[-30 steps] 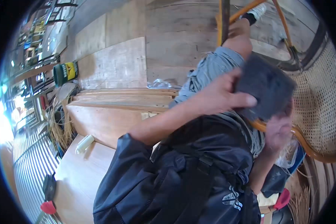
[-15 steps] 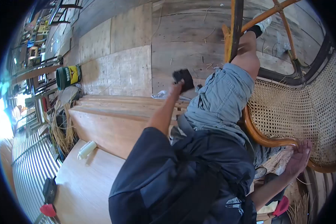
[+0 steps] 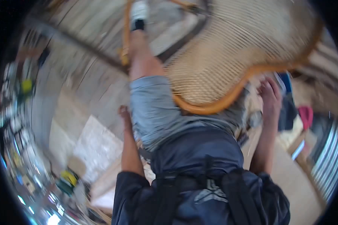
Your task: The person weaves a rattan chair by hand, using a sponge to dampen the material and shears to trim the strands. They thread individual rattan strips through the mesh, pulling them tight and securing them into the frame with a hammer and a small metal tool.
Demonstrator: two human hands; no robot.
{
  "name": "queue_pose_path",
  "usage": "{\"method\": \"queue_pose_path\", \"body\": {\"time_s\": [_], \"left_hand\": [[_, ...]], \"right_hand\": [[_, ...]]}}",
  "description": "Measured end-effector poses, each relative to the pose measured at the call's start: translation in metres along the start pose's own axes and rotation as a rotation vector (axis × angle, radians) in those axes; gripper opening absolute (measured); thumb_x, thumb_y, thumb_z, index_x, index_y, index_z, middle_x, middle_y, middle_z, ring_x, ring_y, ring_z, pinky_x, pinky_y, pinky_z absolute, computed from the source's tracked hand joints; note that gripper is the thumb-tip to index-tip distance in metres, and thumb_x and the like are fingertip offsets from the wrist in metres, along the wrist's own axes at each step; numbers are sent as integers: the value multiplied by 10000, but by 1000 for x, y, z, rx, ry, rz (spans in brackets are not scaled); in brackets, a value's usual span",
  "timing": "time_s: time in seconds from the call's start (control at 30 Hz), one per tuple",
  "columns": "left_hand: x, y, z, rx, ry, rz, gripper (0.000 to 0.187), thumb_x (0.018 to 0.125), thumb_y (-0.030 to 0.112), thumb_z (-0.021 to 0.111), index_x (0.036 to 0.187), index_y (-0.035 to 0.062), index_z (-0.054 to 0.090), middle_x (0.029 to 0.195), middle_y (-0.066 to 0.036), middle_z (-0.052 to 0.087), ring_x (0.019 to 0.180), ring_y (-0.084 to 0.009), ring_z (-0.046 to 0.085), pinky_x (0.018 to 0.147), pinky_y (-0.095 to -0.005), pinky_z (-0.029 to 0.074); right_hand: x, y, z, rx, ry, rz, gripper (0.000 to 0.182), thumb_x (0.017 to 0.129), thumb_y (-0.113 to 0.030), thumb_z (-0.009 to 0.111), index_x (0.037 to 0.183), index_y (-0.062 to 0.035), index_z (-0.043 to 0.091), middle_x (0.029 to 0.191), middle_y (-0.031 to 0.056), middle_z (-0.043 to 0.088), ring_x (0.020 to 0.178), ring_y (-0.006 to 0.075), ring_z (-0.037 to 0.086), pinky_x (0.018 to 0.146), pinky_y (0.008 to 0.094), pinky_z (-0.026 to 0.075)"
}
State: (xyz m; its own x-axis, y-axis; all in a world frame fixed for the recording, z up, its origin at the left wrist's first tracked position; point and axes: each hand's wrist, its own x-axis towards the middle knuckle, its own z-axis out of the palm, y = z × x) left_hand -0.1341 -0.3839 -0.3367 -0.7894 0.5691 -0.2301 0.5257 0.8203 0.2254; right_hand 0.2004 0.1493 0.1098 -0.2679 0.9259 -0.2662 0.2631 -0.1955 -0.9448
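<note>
A chair with a woven cane panel (image 3: pixel 210 63) and a curved orange-brown wooden frame (image 3: pixel 204 108) leans across my lap. Just past the frame's right side is my right hand (image 3: pixel 270 93), its fingers loosely bent and apart, with nothing visible in them. It looks separated from the wood. My left hand (image 3: pixel 124 112) is low beside my left thigh, over the floor. Motion blur and the angle hide its fingers, and I see no object at it. One leg in grey shorts (image 3: pixel 152 101) stretches forward beside the cane panel.
Light plywood sheets (image 3: pixel 97 146) lie on the plank floor at left. A green and yellow bucket (image 3: pixel 67 182) stands at lower left. A pink-red item (image 3: pixel 305 116) and corrugated metal (image 3: pixel 330 157) are at right, beside a pale board (image 3: pixel 293 176).
My view has swung round and blurred. My right hand has come off the chair frame. The black block-like object in my left hand is no longer visible.
</note>
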Motion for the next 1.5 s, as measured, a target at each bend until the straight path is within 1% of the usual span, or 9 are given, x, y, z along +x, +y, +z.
{"method": "queue_pose_path", "body": {"time_s": [0.07, 0.2, 0.3, 0.37, 0.53, 0.8, 1.33, 1.4, 1.5], "left_hand": [[34, 65, -120, -954, 300, -483, 321, 916, 188, 444, 1133, -4, 584, 1101, -121, 605, 1066, -226, 540, 926, -343, 419], [53, 197, -296, -743, 406, -365, 311, 903, 139, 471, 1136, -43, 568, 1141, -145, 579, 1062, -243, 530, 906, -347, 409], [54, 282, -344, -566, 547, 65, 278, 901, 127, 497, 1109, -44, 565, 1133, -159, 575, 1070, -265, 533, 914, -341, 401], [45, 346, -360, -464, 396, 477, 258, 887, 71, 509, 1112, -50, 545, 1152, -176, 558, 1098, -288, 520, 947, -343, 387], [24, 459, -302, -503, -180, 776, 429, 929, 223, 430, 1281, -21, 453, 1318, -236, 434, 1256, -368, 384, 1064, -397, 271], [15, 470, -279, -434, -291, 813, 683, 886, 476, 468, 1339, -25, 365, 1371, -271, 350, 1289, -403, 325, 1079, -440, 229], [17, 467, -282, -533, -351, 810, 650, 905, 474, 405, 1317, -29, 382, 1370, -257, 342, 1286, -392, 322, 1078, -437, 228], [19, 466, -281, -651, -361, 795, 630, 912, 466, 396, 1305, -26, 401, 1362, -249, 356, 1278, -386, 335, 1074, -426, 237], [20, 467, -287, -720, -408, 714, 566, 912, 424, 440, 1265, -19, 448, 1333, -232, 399, 1267, -368, 358, 1067, -416, 252]], "right_hand": [[2, 5, -35, 106, 121, -32, 252, 909, -98, 544, 1140, 1, 559, 943, 63, 606, 752, 130, 581, 636, 240, 461], [-14, 24, -113, 258, 373, -86, 204, 911, -86, 544, 1099, -12, 570, 857, 32, 584, 681, 101, 543, 569, 223, 427], [-35, 64, -138, 186, 491, -45, 174, 902, -90, 552, 1057, -24, 595, 763, 8, 575, 606, 76, 517, 501, 207, 392], [-49, 94, -134, 37, 520, 62, 151, 889, -102, 562, 998, -22, 631, 705, -3, 560, 536, 50, 482, 470, 181, 368], [-54, 197, -113, -458, 379, 49, 212, 856, -162, 571, 1002, -22, 632, 813, 102, 626, 739, 203, 605, 687, 307, 468], [-51, 206, -95, -518, 427, 58, 199, 846, -147, 562, 984, -18, 623, 931, 174, 635, 880, 314, 615, 773, 364, 472], [-27, 145, -63, -486, 226, 111, 175, 827, -150, 572, 953, -49, 639, 935, 159, 620, 871, 351, 595, 768, 392, 474], [-23, 164, -54, -876, 43, -101, 181, 815, -151, 582, 955, -48, 635, 913, 149, 616, 867, 354, 583, 767, 389, 474], [-31, 159, -43, -692, 262, -229, 155, 825, -116, 580, 960, -51, 616, 856, 150, 594, 822, 352, 567, 737, 395, 458]]}}
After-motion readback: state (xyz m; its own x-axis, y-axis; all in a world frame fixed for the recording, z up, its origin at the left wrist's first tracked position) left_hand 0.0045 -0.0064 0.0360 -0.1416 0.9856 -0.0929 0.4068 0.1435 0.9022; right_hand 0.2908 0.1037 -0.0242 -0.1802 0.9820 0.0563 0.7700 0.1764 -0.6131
